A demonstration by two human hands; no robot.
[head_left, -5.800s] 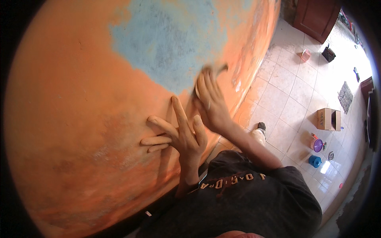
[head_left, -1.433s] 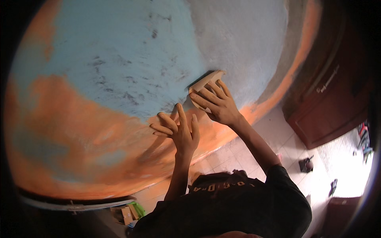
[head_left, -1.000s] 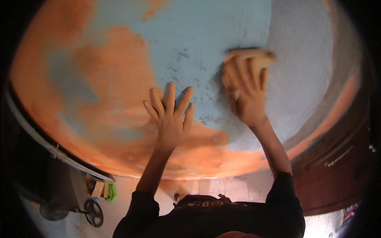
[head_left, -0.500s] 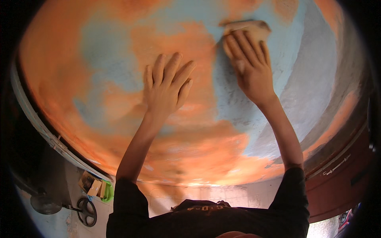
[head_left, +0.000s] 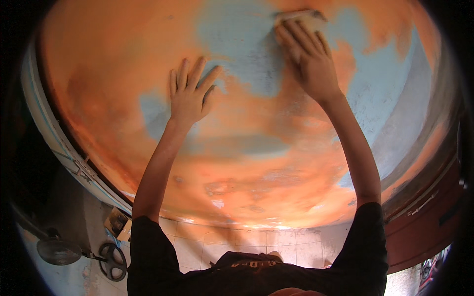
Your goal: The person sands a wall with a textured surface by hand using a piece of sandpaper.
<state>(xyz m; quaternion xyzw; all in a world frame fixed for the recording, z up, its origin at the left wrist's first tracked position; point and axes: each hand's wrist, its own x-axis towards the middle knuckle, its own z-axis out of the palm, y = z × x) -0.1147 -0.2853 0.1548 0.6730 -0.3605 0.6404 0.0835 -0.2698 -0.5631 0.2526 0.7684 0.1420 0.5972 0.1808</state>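
A broad curved panel (head_left: 113, 64), patchy orange and light blue, stretches in front of me. My left hand (head_left: 189, 101) lies flat on its orange part with fingers spread and nothing under them that I can see. Farther to the right and slightly farther away, my right hand (head_left: 313, 69) presses a pale flat pad (head_left: 296, 16) against the panel. The pad has a dark edge, and its far end shows beyond my fingertips. Most of it is hidden under the hand, so its exact kind is unclear.
Pale floor tiles (head_left: 247, 238) show below the panel. At the lower left are a black wheel-shaped part (head_left: 113, 262), a dark rounded object (head_left: 59, 251) and a cardboard box (head_left: 117, 221). A dark red panel (head_left: 419, 232) with a metal strip stands at the lower right.
Both hands have shifted a little farther up the panel, the left one also leftward. The right hand keeps pressing the pad. The whole view has moved, so the colour patches sit differently.
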